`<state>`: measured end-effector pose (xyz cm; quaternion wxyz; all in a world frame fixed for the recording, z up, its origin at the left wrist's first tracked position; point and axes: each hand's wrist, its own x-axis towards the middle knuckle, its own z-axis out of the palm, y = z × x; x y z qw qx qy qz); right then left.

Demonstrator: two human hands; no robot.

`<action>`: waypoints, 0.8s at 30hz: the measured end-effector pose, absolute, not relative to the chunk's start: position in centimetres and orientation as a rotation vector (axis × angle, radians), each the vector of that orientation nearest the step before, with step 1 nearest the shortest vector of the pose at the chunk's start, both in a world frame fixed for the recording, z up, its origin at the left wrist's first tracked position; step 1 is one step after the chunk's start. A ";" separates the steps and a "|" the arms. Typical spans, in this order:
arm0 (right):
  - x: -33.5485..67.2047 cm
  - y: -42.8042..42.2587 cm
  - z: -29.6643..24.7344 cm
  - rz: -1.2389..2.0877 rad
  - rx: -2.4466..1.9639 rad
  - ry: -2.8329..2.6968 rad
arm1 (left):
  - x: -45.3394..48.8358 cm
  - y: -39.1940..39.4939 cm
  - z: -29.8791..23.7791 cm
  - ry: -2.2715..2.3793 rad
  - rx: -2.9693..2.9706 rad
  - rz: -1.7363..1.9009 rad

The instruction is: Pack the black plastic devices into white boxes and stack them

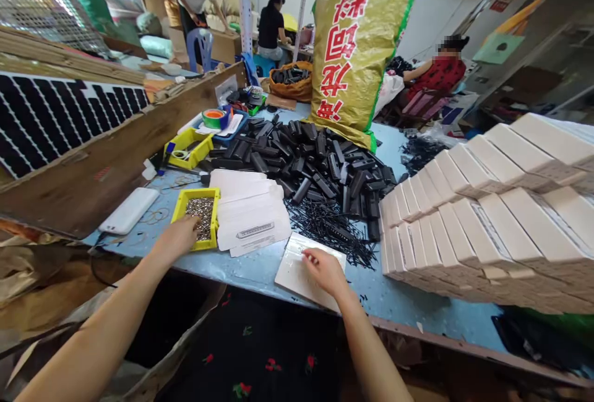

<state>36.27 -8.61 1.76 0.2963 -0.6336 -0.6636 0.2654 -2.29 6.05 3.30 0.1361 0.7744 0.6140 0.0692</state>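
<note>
My left hand (179, 236) reaches over the near edge of a yellow bin (215, 219), its curled fingers touching a heap of small shiny metal pieces (200, 207). Those fingertips are partly hidden, and anything between them is too small to tell. Over a white board (299, 281) on the table edge, my right hand (326, 271) is closed in a pinch. What it holds, if anything, cannot be made out. Flat white cartons (253, 204), one printed with a long slotted shape, lie between the two hands. Just beyond the board are thin black sticks (331, 226).
Black plastic pieces (301, 161) are heaped mid-table before a tall gold sack (352, 49). Stacked white boxes (468, 222) wall off the right. A white power bank (129, 210), a second yellow bin (197, 151) and tape rolls (217, 119) stand left. Several people work behind.
</note>
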 end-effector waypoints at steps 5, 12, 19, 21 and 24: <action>35.0 5.2 2.7 0.192 -1.838 -1.919 | -1.5 5.5 1.8 1.776 2.233 0.051; 37.8 10.0 2.6 0.332 -1.657 -1.811 | -2.2 5.2 2.6 1.748 2.274 0.312; 37.4 -2.1 1.2 1.022 -1.077 -0.531 | -1.5 3.7 2.5 1.798 1.823 0.907; 35.9 -5.2 1.5 1.266 -0.938 -0.306 | 1.5 2.2 2.5 1.634 1.446 1.049; 33.2 -7.4 2.7 1.260 -0.878 -0.163 | 8.2 -1.4 2.4 1.206 0.834 0.919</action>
